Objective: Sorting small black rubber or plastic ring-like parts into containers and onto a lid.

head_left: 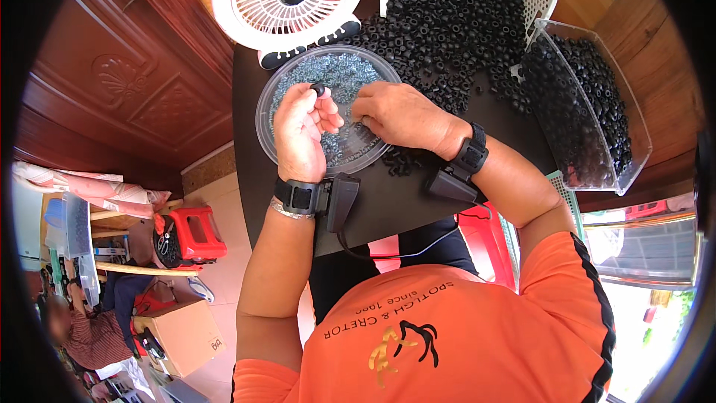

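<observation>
On the dark counter (388, 213), the clear tub (261, 116) sits around 10 o'clock. Right hand (399, 112) dips in at 3; can't tell what its fingers pinch, if anything. Left hand (302, 130), at 9, pinches a black ring (318, 89) over the tub. I'd grip lightly, hole unblocked, close above the tiny metallic bits (321, 67).

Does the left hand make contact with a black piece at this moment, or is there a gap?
Touching: the head view shows the black piece pinched at the fingertips of the left hand, with no gap visible.
</observation>
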Tool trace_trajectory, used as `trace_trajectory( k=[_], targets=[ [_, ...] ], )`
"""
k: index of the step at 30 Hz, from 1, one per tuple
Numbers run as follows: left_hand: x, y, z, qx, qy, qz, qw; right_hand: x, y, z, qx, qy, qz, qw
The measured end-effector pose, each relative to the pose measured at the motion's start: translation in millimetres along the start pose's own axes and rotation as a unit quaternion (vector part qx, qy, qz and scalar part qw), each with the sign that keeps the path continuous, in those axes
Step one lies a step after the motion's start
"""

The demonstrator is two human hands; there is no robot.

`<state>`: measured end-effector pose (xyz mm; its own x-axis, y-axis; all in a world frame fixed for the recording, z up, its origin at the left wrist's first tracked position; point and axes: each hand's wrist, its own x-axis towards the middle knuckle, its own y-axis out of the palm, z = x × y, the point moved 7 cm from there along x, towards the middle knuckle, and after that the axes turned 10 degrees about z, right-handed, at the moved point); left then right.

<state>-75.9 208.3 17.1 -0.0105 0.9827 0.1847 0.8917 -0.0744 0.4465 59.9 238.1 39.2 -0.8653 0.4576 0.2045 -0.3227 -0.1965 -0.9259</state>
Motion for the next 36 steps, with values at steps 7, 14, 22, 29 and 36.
trace_trajectory(
  k=[7, 14, 22, 29, 36],
  targets=[
    [0, -1, 1, 0.007, -0.005, -0.006, 1.0, -2, -4, 2, 0.013, -0.013, 0.009, 1.0],
    [0, -1, 5, 0.013, -0.016, -0.007, 1.0, -2, -10, -10, 0.074, -0.011, -0.069, 0.995],
    [-4, 24, 20, -0.004, -0.072, 0.075, 0.995, 0, -12, -21, 0.528, 0.024, -0.064, 0.846],
    [-3, 31, 18, -0.028, -0.027, 0.128, 0.991, -1, -15, -18, 0.409, 0.018, -0.064, 0.91],
    [-3, 33, 18, 0.036, -0.041, 0.092, 0.994, -5, -22, -31, 0.546, 0.028, -0.115, 0.829]
  ],
)
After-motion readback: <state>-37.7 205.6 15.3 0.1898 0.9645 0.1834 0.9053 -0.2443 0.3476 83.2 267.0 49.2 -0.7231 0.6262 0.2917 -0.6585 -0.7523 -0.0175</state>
